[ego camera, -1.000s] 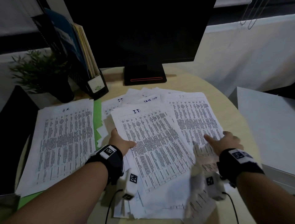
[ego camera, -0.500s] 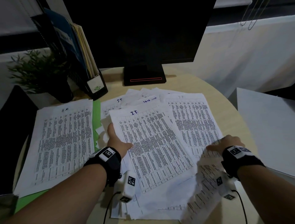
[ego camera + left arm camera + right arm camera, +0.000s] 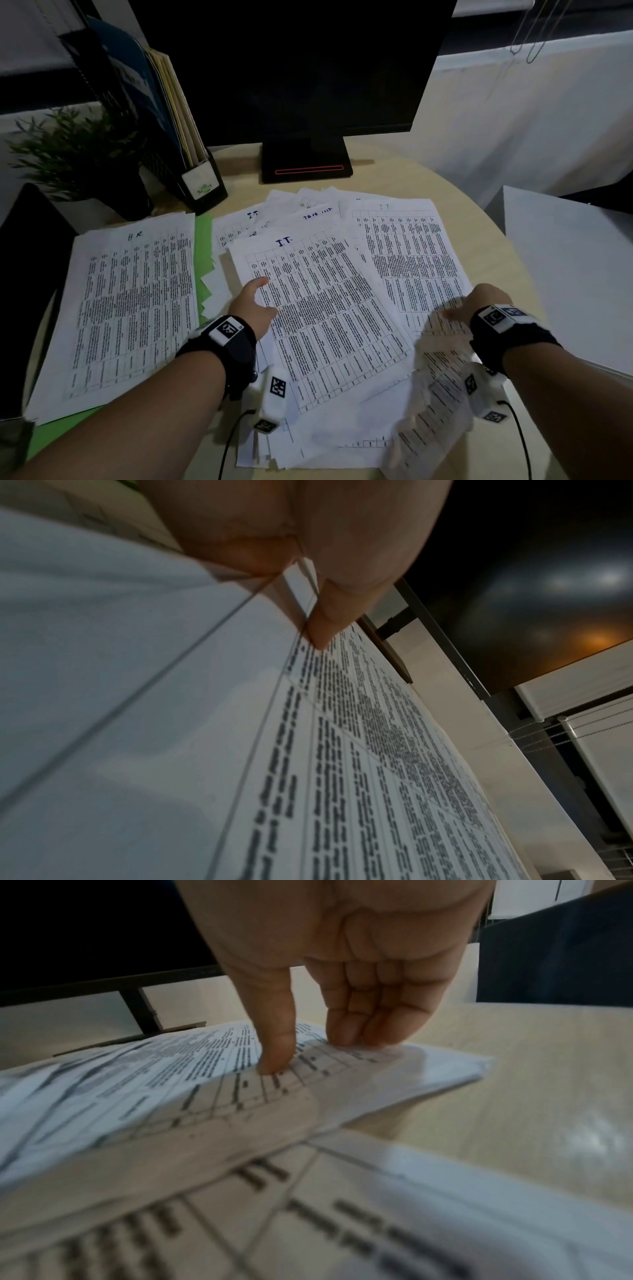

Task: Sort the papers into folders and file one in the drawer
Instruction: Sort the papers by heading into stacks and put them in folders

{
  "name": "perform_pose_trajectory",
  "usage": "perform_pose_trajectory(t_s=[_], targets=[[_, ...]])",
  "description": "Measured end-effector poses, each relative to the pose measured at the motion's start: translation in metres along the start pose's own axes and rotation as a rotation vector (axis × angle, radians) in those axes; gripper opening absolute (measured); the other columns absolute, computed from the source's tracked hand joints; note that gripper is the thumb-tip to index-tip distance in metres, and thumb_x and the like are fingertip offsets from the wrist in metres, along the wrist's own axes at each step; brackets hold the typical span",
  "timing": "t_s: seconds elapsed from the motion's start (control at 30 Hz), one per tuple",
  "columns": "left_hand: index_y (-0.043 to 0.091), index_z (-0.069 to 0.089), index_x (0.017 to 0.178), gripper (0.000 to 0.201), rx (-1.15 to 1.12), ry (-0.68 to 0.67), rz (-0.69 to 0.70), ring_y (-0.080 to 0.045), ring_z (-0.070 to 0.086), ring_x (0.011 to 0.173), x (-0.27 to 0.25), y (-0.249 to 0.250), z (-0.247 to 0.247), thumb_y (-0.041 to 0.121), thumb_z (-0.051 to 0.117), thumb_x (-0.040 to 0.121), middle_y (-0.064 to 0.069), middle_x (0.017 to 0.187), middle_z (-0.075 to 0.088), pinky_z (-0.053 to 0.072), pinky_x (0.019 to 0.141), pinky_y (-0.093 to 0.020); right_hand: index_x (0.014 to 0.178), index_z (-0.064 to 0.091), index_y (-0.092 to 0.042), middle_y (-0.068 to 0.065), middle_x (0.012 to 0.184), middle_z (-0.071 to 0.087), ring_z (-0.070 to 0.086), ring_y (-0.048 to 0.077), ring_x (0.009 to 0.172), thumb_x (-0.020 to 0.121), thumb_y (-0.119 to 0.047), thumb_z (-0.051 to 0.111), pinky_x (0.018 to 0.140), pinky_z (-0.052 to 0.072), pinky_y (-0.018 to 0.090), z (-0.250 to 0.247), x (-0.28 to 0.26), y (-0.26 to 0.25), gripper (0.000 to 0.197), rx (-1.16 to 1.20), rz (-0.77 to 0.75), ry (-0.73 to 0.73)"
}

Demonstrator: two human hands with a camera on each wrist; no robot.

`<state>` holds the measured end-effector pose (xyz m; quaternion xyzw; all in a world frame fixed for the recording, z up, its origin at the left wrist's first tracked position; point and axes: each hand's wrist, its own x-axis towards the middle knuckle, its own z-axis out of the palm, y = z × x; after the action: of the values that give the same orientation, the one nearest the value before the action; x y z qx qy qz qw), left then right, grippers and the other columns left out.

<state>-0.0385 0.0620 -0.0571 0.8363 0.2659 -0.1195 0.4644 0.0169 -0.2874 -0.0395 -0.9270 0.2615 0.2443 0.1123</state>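
Observation:
Printed sheets lie fanned over the round table (image 3: 428,181). The top sheet marked IT (image 3: 325,308) is in the middle. My left hand (image 3: 255,301) pinches its left edge, thumb (image 3: 322,626) on the print and the fingers hidden below. My right hand (image 3: 479,305) is at the lower right corner of another IT sheet (image 3: 411,260). Its thumb (image 3: 274,1047) and straight fingers (image 3: 359,1020) press down on that raised corner (image 3: 394,1074). A blurred, curled sheet (image 3: 435,377) stands up beside the right wrist. An HR stack (image 3: 130,308) lies on a green folder (image 3: 203,240) at the left.
A dark monitor on its base (image 3: 306,164) stands at the back. A file holder with folders (image 3: 178,137) and a potted plant (image 3: 78,147) are at the back left. A white surface (image 3: 565,267) sits off the table's right edge.
My left thumb has shifted up along the IT sheet's left edge. The right hand's fingers, earlier pointing left across the paper, now point down onto its corner, and the curled sheet by the wrist has moved.

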Motion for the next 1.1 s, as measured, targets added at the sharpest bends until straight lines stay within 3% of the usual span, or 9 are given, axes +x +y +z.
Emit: perform_pose_trajectory(t_s=[0.07,0.13,0.2,0.33,0.5,0.6,0.73,0.87,1.1], targets=[[0.03,0.041,0.136,0.056,0.001,0.003,0.001,-0.017,0.039,0.045,0.0,0.0,0.001,0.005,0.059,0.089,-0.007,0.069,0.052,0.036,0.038,-0.022,0.074,0.058,0.001,0.013,0.079,0.06,0.061,0.031,0.085,0.069,-0.045,0.08,0.069,0.047,0.032,0.002,0.0,-0.002,0.051,-0.001,-0.006,-0.014],[0.03,0.041,0.136,0.055,0.007,0.008,-0.001,-0.017,0.038,0.044,0.001,0.001,0.001,0.005,0.058,0.089,-0.008,0.067,0.051,0.035,0.037,-0.021,0.093,0.056,-0.004,0.016,0.104,0.058,0.056,0.034,0.102,0.056,-0.064,0.079,0.084,0.049,0.039,0.009,-0.002,-0.004,0.073,-0.032,0.037,-0.005],[0.03,0.041,0.135,0.055,0.014,0.009,0.0,-0.017,0.039,0.045,0.0,0.002,0.001,0.005,0.058,0.089,-0.006,0.067,0.051,0.036,0.039,-0.023,0.116,0.044,-0.01,0.017,0.122,0.045,0.048,0.036,0.114,0.044,-0.071,0.079,0.096,0.043,0.046,0.018,-0.006,-0.008,0.1,-0.05,0.103,0.014],[0.028,0.04,0.136,0.055,0.026,0.011,0.009,-0.019,0.042,0.05,0.0,0.002,0.0,0.005,0.058,0.089,0.001,0.069,0.046,0.039,0.045,-0.025,0.126,0.035,-0.006,0.017,0.123,0.04,0.048,0.039,0.114,0.049,-0.058,0.085,0.096,0.044,0.048,0.025,-0.009,-0.015,0.106,0.061,0.099,0.074],[0.029,0.039,0.136,0.056,0.036,0.009,0.011,-0.018,0.041,0.048,0.001,0.001,0.0,0.005,0.059,0.089,-0.004,0.069,0.051,0.038,0.045,-0.025,0.125,0.039,-0.006,0.013,0.121,0.048,0.046,0.033,0.115,0.044,-0.077,0.073,0.096,0.04,0.047,0.027,-0.015,-0.01,0.113,-0.154,0.031,0.183],[0.029,0.04,0.136,0.056,0.046,0.013,0.024,-0.017,0.043,0.05,0.001,0.001,0.0,0.006,0.059,0.089,-0.001,0.07,0.05,0.039,0.046,-0.025,0.113,0.05,-0.006,0.012,0.114,0.058,0.054,0.031,0.107,0.051,-0.068,0.078,0.091,0.043,0.043,0.02,-0.014,-0.002,0.092,-0.131,-0.015,0.22],[0.029,0.039,0.137,0.057,0.051,0.012,0.018,-0.016,0.041,0.045,0.001,0.0,0.0,0.006,0.059,0.089,-0.006,0.066,0.05,0.035,0.041,-0.024,0.078,0.052,-0.007,0.015,0.087,0.064,0.058,0.032,0.077,0.078,-0.025,0.072,0.07,0.05,0.036,0.006,-0.008,0.005,0.027,-0.062,-0.138,0.304],[0.03,0.038,0.137,0.057,0.061,0.003,0.019,-0.018,0.041,0.047,0.004,0.001,0.0,0.006,0.059,0.089,-0.009,0.068,0.051,0.036,0.043,-0.024,0.071,0.052,-0.009,0.01,0.072,0.054,0.053,0.029,0.066,0.085,-0.025,0.066,0.061,0.044,0.031,-0.001,-0.003,0.008,0.025,-0.115,-0.129,0.286],[0.029,0.038,0.137,0.058,0.094,-0.008,0.015,-0.019,0.043,0.05,0.003,0.002,-0.002,0.006,0.059,0.089,-0.005,0.07,0.051,0.038,0.047,-0.026,0.094,0.066,-0.004,0.018,0.095,0.066,0.059,0.031,0.078,0.091,-0.015,0.051,0.066,0.043,0.03,-0.009,-0.004,0.011,0.02,-0.116,-0.17,0.292]])
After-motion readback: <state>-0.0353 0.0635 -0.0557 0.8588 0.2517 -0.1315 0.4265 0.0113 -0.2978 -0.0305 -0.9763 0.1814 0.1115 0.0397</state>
